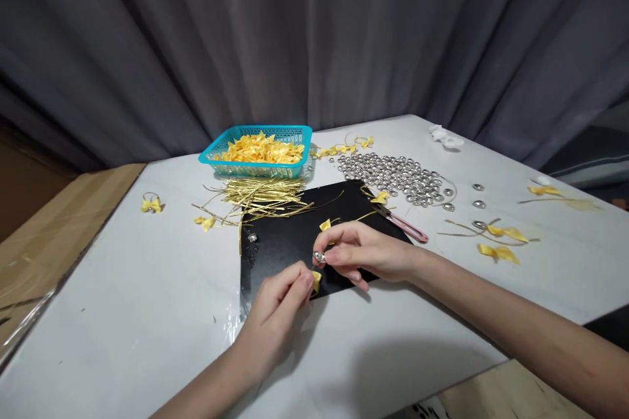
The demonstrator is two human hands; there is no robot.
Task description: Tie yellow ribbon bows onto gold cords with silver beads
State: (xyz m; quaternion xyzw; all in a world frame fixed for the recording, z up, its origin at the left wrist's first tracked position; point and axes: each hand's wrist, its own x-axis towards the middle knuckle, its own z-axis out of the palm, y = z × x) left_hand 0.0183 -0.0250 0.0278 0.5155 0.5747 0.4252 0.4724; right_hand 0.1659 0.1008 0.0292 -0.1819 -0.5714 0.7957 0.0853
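Observation:
My left hand (pixel 278 304) is closed in a pinch on a small yellow ribbon bow (pixel 316 280) at the near edge of a black mat (pixel 295 236). My right hand (pixel 361 252) is closed too, its fingertips pinching a small silver bead (pixel 319 256) just above the bow. The two hands almost touch over the mat. Another yellow bow (pixel 325 224) and a lone silver bead (pixel 252 237) lie on the mat.
A teal basket (pixel 255 152) of yellow bows stands at the back, with a pile of gold wire ties (pixel 263 195) in front. Several silver beads (pixel 396 173) are heaped to the right. Pink scissors (pixel 407 227), loose bows (pixel 498 252), and cardboard (pixel 44 236) on the left.

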